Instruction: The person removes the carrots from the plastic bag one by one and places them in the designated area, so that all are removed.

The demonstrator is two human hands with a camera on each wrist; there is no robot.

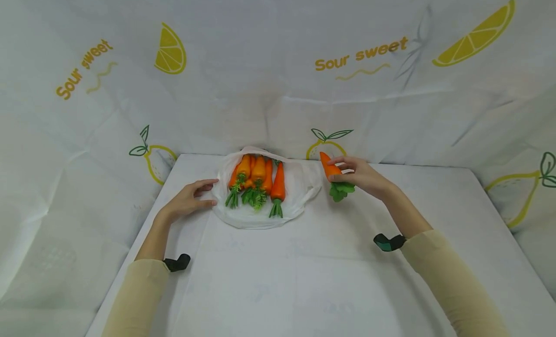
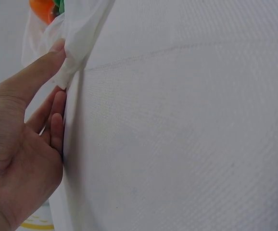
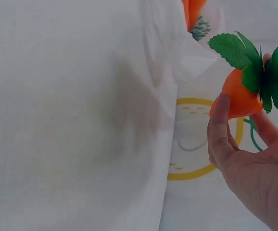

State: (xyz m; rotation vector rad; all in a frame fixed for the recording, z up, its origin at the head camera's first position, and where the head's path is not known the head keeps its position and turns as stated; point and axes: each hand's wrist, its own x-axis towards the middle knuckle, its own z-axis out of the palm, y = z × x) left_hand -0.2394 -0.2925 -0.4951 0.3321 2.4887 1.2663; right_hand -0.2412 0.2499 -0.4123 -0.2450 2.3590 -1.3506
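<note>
My right hand [image 1: 362, 175] holds an orange toy carrot [image 1: 328, 167] with broad green leaves, its tip pointing up and away. The right wrist view shows fingers and thumb around the carrot's thick end [image 3: 240, 94]. A thin white plastic bag [image 1: 299, 189] lies at the far middle of the table with several orange carrots [image 1: 258, 169] in it, their green tops toward me. One carrot [image 1: 279, 182] lies a little apart at the right in the bag. At the bag's left edge, my left hand [image 1: 187, 199] touches the plastic with thumb and fingers spread apart.
A white cloth covers the table [image 1: 269, 279]. Behind and beside it hangs a white curtain [image 1: 260, 76] printed with lemons and lettering. Dark bands with small devices [image 1: 178, 263] sit on both wrists.
</note>
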